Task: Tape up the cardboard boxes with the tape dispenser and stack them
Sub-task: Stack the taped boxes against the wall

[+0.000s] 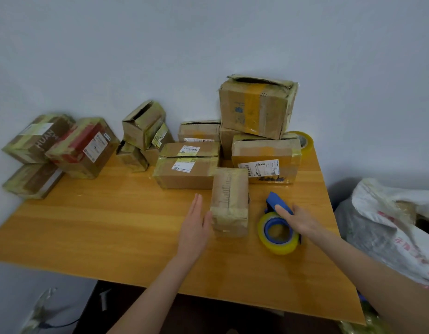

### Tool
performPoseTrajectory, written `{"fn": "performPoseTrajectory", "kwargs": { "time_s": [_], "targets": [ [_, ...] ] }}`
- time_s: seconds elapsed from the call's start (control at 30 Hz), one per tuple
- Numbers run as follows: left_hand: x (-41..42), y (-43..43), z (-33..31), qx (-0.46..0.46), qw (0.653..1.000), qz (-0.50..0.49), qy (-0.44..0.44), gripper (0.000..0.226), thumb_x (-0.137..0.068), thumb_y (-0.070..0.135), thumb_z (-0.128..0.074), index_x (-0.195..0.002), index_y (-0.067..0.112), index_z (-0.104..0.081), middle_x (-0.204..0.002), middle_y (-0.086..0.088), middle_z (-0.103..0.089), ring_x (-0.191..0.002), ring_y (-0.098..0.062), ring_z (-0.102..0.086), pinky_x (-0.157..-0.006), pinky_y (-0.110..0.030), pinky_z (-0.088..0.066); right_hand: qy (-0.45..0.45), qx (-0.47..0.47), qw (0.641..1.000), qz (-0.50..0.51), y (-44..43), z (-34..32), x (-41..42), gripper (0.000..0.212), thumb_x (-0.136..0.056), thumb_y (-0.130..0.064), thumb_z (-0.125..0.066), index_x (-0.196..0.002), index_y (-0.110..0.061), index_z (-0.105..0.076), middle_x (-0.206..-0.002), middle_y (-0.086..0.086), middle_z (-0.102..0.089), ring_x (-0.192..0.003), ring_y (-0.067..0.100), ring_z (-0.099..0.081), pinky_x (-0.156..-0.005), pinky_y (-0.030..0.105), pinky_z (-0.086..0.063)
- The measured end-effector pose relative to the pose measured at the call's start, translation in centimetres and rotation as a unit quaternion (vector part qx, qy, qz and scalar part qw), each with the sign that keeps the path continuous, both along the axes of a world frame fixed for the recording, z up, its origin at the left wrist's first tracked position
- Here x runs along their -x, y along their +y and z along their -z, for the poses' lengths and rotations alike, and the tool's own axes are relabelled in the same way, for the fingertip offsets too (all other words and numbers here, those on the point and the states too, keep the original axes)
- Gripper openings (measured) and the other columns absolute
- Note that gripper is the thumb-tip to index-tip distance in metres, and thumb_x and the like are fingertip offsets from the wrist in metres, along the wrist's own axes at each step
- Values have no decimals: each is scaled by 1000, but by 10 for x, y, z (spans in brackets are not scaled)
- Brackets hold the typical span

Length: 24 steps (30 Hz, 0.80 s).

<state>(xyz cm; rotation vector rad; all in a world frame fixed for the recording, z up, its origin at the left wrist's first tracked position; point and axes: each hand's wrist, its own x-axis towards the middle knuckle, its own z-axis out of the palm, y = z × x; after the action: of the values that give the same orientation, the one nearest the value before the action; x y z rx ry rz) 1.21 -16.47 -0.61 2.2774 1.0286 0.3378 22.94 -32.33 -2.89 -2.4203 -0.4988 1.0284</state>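
A small taped cardboard box [230,201] stands on the wooden table [112,225], near the middle. My left hand [195,227] lies flat beside the box's left face with straight fingers, its thumb touching the box. To the right sits a blue tape dispenser [278,221] with a yellowish tape roll. My right hand [299,219] rests on the dispenser's blue handle, fingers laid over it. Behind, several taped boxes [187,169] are piled against the wall, with a larger open-topped box [257,107] on top at the right.
A stack of taped boxes [61,148] stands at the table's left end. A spare tape roll [304,141] sits at the back right by the wall. A white plastic sack [389,227] bulges beside the table's right edge. Cables and scraps lie on the floor below.
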Motion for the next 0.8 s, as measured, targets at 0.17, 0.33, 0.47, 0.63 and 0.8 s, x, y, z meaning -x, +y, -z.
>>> {"fn": "performPoseTrajectory", "kwargs": {
  "time_s": [0.17, 0.33, 0.47, 0.63, 0.8],
  "targets": [
    [-15, -3, 3, 57, 998, -32, 17, 60, -102, 37, -38, -151, 7, -21, -149, -7, -40, -134, -20, -42, -104, -28, -37, -78, -92, 988, -97, 38, -32, 51, 69, -100, -47, -41, -152, -7, -20, -121, 13, -62, -98, 20, -63, -71, 26, -50],
    [-40, -3, 13, 124, 990, -67, 15, 41, -96, 39, -53, -125, 10, -50, -115, -6, -64, -91, -15, -61, -73, -26, -54, -67, -77, 994, -37, 77, -7, 79, 73, -88, -63, -52, -134, -9, -39, -115, 6, -64, -92, 21, -66, -73, 37, -59],
    [-39, 4, 18, 119, 990, -79, 14, 31, -101, 28, -44, -118, 5, -56, -110, -12, -65, -95, -24, -62, -79, -35, -53, -106, -75, 991, -30, 76, -2, 80, 50, -93, -53, -52, -122, -13, -50, -111, 7, -67, -92, 23, -66, -76, 40, -58],
    [-24, 9, 14, 186, 981, -46, -40, 36, -104, 22, -35, -133, 9, -53, -123, -6, -62, -105, -17, -58, -81, -21, -50, -68, -95, 991, -64, 68, -15, 72, 42, -103, -38, -37, -132, -10, -50, -113, 8, -65, -96, 24, -63, -81, 37, -54],
    [1, 18, 14, 92, 989, -75, -86, 33, -95, 31, -56, -125, 16, -58, -101, 3, -63, -91, -11, -59, -68, -8, -44, -69, -164, 982, -67, 40, -26, 66, 63, -96, -43, -53, -147, -12, -35, -119, 4, -64, -98, 14, -60, -68, 15, -43]
  ]
}}
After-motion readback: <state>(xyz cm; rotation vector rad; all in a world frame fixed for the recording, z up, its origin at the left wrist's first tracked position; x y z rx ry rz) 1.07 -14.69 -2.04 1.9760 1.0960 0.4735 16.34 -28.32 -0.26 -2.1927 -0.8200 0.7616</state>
